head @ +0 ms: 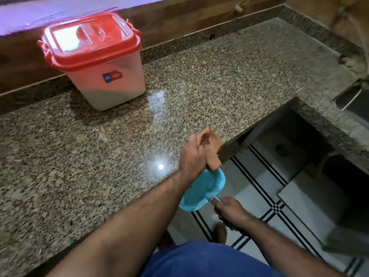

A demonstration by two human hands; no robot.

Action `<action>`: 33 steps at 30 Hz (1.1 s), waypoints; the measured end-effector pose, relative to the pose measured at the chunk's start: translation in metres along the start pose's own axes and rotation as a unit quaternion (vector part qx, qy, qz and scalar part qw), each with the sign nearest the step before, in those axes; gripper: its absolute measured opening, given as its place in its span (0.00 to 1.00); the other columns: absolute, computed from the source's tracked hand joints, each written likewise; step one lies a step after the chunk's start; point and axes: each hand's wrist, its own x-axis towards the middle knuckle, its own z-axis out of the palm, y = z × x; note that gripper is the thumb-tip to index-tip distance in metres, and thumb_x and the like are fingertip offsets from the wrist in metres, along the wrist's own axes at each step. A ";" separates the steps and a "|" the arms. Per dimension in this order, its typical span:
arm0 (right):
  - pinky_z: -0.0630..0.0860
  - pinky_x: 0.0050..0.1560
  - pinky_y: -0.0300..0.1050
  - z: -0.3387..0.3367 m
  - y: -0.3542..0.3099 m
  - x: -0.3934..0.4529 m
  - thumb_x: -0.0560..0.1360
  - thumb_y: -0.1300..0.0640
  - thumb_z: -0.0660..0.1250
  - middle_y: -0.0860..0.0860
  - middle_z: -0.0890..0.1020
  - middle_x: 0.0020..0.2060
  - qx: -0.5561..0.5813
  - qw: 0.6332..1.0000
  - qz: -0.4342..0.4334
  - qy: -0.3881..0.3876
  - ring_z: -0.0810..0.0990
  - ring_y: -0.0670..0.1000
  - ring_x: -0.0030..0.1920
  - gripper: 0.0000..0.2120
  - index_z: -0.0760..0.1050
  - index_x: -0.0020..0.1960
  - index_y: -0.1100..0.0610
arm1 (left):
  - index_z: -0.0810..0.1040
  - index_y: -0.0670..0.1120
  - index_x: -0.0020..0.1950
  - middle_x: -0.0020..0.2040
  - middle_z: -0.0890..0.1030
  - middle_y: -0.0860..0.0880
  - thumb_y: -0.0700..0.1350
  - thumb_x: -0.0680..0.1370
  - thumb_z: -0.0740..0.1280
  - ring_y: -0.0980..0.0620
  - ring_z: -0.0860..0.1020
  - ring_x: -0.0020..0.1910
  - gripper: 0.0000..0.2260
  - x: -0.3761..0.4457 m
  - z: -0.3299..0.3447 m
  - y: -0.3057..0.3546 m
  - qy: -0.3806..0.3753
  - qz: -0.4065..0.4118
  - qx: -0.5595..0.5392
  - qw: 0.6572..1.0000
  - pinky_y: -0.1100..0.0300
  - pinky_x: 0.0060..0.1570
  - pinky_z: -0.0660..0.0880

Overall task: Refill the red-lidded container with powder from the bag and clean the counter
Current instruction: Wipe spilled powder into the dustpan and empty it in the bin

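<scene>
The red-lidded container [95, 60] stands closed at the back left of the granite counter [79, 146], with white powder visible in its lower part. My left hand [191, 154] is at the counter's front edge, shut on an orange-brown cloth [209, 150] that hangs over the edge. Just below the edge, my right hand [229, 210] holds the handle of a blue dustpan [201, 190], whose scoop sits under the cloth. No bag is in view.
A steel sink [353, 100] is set in the counter at the far right. A wooden backsplash [179, 23] runs along the back. Below the counter edge lies a white tiled floor [259, 196] with black stripes, and my foot [221, 232] stands on it.
</scene>
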 end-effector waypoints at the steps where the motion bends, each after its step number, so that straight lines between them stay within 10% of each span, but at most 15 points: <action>1: 0.65 0.21 0.36 -0.007 -0.002 0.002 0.84 0.42 0.66 0.47 0.76 0.25 -0.001 1.000 -0.004 -0.006 0.70 0.43 0.19 0.23 0.75 0.40 0.59 | 0.76 0.49 0.57 0.46 0.83 0.50 0.49 0.86 0.61 0.51 0.81 0.41 0.07 0.011 0.003 0.006 0.006 0.008 0.000 1.000 0.55 0.37 0.78; 9: 0.62 0.23 0.38 -0.062 0.004 0.035 0.82 0.36 0.65 0.51 0.72 0.27 -0.009 0.997 0.019 -0.076 0.65 0.49 0.22 0.24 0.74 0.40 0.55 | 0.80 0.58 0.67 0.59 0.85 0.55 0.45 0.86 0.61 0.55 0.83 0.57 0.15 0.019 0.035 -0.011 -0.115 0.038 0.135 0.983 0.52 0.61 0.82; 16: 0.60 0.23 0.38 -0.108 0.005 0.074 0.82 0.33 0.63 0.49 0.71 0.29 -0.081 0.987 -0.016 -0.141 0.63 0.48 0.22 0.23 0.72 0.43 0.53 | 0.75 0.40 0.63 0.47 0.84 0.43 0.38 0.88 0.59 0.63 0.85 0.36 0.08 -0.002 -0.034 0.025 0.175 -0.123 -0.070 0.974 0.69 0.30 0.78; 19: 0.60 0.23 0.38 -0.108 0.007 0.090 0.83 0.34 0.63 0.50 0.71 0.29 -0.102 0.980 -0.031 -0.170 0.63 0.48 0.22 0.23 0.72 0.43 0.54 | 0.79 0.47 0.65 0.46 0.82 0.53 0.40 0.87 0.62 0.63 0.83 0.42 0.10 -0.019 -0.037 0.009 0.299 -0.141 0.089 0.940 0.58 0.43 0.83; 21: 0.60 0.23 0.38 -0.103 0.010 0.100 0.83 0.35 0.63 0.51 0.71 0.29 -0.110 0.975 -0.041 -0.189 0.64 0.48 0.21 0.23 0.71 0.43 0.54 | 0.82 0.50 0.69 0.56 0.79 0.49 0.36 0.82 0.64 0.49 0.80 0.56 0.19 -0.032 -0.021 -0.012 0.277 -0.128 0.186 0.934 0.46 0.57 0.81; 25: 0.61 0.23 0.39 -0.094 0.011 0.106 0.83 0.35 0.63 0.51 0.71 0.29 -0.141 0.961 -0.060 -0.231 0.64 0.49 0.22 0.23 0.72 0.42 0.54 | 0.85 0.52 0.64 0.65 0.80 0.53 0.32 0.76 0.63 0.51 0.80 0.65 0.23 -0.053 0.030 -0.025 0.150 -0.017 0.156 0.976 0.55 0.70 0.77; 29: 0.59 0.24 0.39 -0.092 0.010 0.102 0.83 0.36 0.63 0.50 0.68 0.27 -0.138 0.951 -0.074 -0.265 0.62 0.49 0.22 0.23 0.70 0.42 0.54 | 0.83 0.50 0.60 0.55 0.86 0.50 0.51 0.80 0.61 0.51 0.83 0.55 0.15 -0.053 0.028 -0.013 0.083 -0.121 0.059 0.987 0.47 0.61 0.79; 33: 0.58 0.24 0.38 -0.091 0.005 0.097 0.83 0.35 0.63 0.50 0.68 0.28 -0.158 0.945 -0.086 -0.273 0.61 0.49 0.22 0.22 0.71 0.44 0.53 | 0.83 0.57 0.53 0.49 0.86 0.50 0.46 0.84 0.60 0.50 0.84 0.53 0.12 -0.078 0.003 0.002 0.153 -0.138 -0.020 0.978 0.54 0.53 0.80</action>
